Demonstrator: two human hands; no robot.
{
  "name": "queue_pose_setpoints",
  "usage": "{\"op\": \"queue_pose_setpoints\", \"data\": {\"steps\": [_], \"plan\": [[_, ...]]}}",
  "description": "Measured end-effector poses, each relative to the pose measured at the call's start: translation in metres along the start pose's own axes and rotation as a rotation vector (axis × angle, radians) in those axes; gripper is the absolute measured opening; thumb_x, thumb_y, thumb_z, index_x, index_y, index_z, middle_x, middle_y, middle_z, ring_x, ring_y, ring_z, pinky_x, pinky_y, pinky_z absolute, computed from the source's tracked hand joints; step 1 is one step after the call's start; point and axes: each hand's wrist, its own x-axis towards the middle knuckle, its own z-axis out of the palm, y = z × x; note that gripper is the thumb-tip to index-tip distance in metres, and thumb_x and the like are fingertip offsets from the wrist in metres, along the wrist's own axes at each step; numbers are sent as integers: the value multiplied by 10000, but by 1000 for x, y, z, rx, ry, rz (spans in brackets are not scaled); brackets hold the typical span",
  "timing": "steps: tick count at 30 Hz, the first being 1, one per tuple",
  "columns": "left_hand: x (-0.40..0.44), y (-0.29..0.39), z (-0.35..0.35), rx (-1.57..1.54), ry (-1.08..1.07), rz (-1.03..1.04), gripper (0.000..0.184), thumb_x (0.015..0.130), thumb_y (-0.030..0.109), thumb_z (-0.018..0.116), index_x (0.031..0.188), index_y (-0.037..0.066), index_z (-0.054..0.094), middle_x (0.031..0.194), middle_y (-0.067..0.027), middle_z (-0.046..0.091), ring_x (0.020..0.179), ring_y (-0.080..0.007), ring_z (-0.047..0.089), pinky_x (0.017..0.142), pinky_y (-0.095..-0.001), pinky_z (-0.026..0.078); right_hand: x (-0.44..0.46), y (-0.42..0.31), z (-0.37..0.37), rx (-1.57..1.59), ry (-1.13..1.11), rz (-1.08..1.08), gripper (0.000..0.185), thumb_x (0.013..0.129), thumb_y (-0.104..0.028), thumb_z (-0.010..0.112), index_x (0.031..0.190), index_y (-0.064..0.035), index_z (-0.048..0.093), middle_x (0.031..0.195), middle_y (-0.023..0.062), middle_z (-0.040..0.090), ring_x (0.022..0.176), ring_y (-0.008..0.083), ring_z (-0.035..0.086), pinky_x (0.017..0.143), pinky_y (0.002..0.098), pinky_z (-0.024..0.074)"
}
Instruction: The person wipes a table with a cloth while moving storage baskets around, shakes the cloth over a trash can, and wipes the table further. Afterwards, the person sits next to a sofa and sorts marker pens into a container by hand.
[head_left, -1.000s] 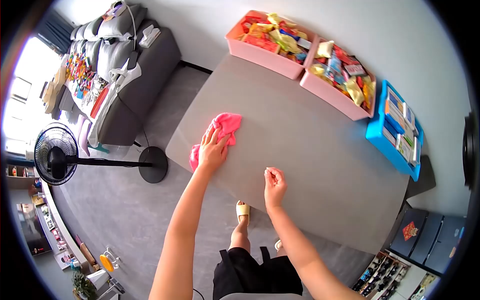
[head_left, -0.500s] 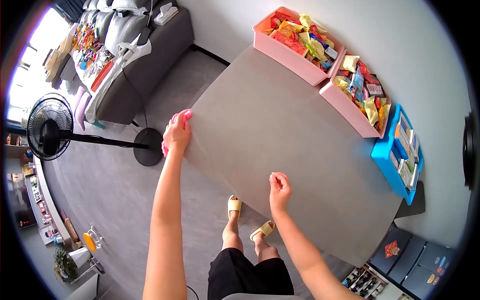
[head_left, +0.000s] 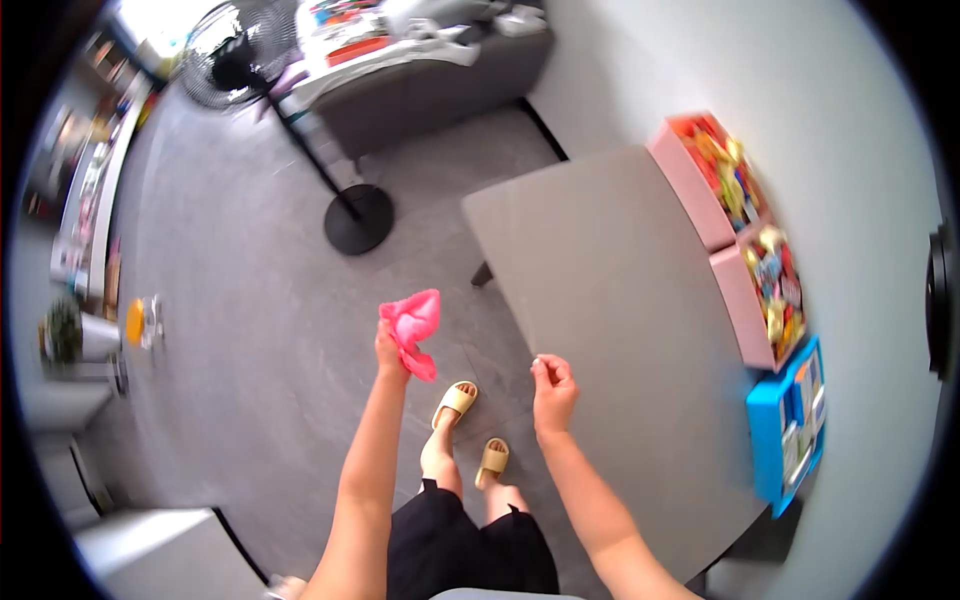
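Observation:
A bright pink cloth [head_left: 414, 318] hangs crumpled from my left hand [head_left: 389, 352], whose fingers are closed on it. That hand is over the floor, left of the grey table [head_left: 610, 330] and apart from it. My right hand [head_left: 556, 396] is over the table's near left edge, thumb and fingertips pinched together. Whatever it may hold is too small or hidden to make out.
Two pink bins [head_left: 692, 190] of wrapped snacks and a blue bin [head_left: 768, 440] of boxes line the table's wall side. A black standing fan [head_left: 358, 220] is on the floor ahead, near a grey sofa [head_left: 430, 100]. A low shelf unit [head_left: 105, 200] runs along the left.
My left hand has left the table's corner with the pink cloth and moved out over the floor. The view has turned left, and my feet have shifted. My right hand stays pinched.

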Motion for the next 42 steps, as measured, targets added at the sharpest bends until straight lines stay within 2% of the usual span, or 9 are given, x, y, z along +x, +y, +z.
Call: {"op": "queue_pose_setpoints", "data": {"steps": [2, 9, 17, 19, 23, 30, 35, 41, 42], "plan": [[-35, -2, -62, -66, -28, -66, 408, 922, 375, 399, 1148, 59, 521, 956, -78, 614, 739, -186, 602, 536, -306, 483, -32, 0, 26, -36, -148, -2, 76, 851, -46, 629, 904, 3, 651, 893, 5, 613, 773, 77, 581, 720, 219, 481], [-144, 40, -267, -429, 284, 12, 331, 879, 388, 441, 1000, 102, 555, 801, -45, 583, 649, -182, 574, 496, -332, 464, -197, 41, 143, -166, -736, 141, 85, 831, -57, 663, 874, 14, 682, 880, 14, 627, 734, 69, 580, 680, 204, 481], [-252, 92, -557, -854, 728, 354, 342, 831, 354, 493, 1021, 82, 576, 869, -42, 598, 783, -168, 583, 647, -299, 483, -472, 131, 291, -348, -1292, 254, 132, 819, -69, 674, 914, 23, 675, 804, 38, 659, 735, 100, 603, 711, 231, 496], [-308, 127, -598, -886, 848, 294, 264, 834, 327, 503, 924, 94, 588, 737, -19, 559, 616, -153, 541, 518, -290, 451, -545, 157, 315, -441, -1428, 259, 172, 828, -92, 664, 940, 39, 671, 816, 56, 663, 752, 119, 616, 724, 245, 504], [-363, 139, -747, -1012, 907, 599, 286, 883, 324, 467, 1015, 96, 579, 911, -17, 615, 804, -150, 588, 697, -311, 494, -713, 191, 359, -528, -1608, 386, 202, 828, -101, 664, 953, 59, 663, 831, 75, 667, 769, 136, 626, 748, 254, 515], [-484, 201, -884, -1245, 1169, 938, 351, 915, 328, 433, 1132, 68, 529, 999, -60, 600, 882, -185, 589, 709, -309, 498, -925, 204, 423, -781, -1923, 288, 213, 830, -96, 656, 939, 87, 641, 819, 89, 651, 741, 145, 626, 732, 253, 536], [-556, 147, -994, -1341, 1229, 1189, 350, 927, 303, 396, 1149, 61, 519, 1039, -64, 582, 946, -184, 564, 792, -335, 476, -1082, 242, 418, -962, -2129, 244, 234, 824, -100, 653, 954, 94, 634, 859, 94, 640, 772, 149, 622, 742, 244, 525], [-666, 108, -1153, -1357, 1207, 1127, 378, 880, 378, 463, 1144, 113, 521, 1017, -33, 590, 848, -158, 568, 635, -304, 479, -1309, 337, 364, -1177, -2337, -4, 244, 832, -109, 635, 1003, 65, 639, 866, 74, 644, 835, 140, 623, 766, 248, 504], [-687, 115, -1196, -1368, 1225, 1125, 389, 875, 388, 473, 1152, 119, 520, 1018, -33, 593, 847, -159, 571, 628, -301, 481, -1347, 367, 352, -1062, -2353, 158, 247, 838, -126, 633, 994, 64, 645, 892, 77, 646, 844, 144, 625, 756, 239, 491]]}}
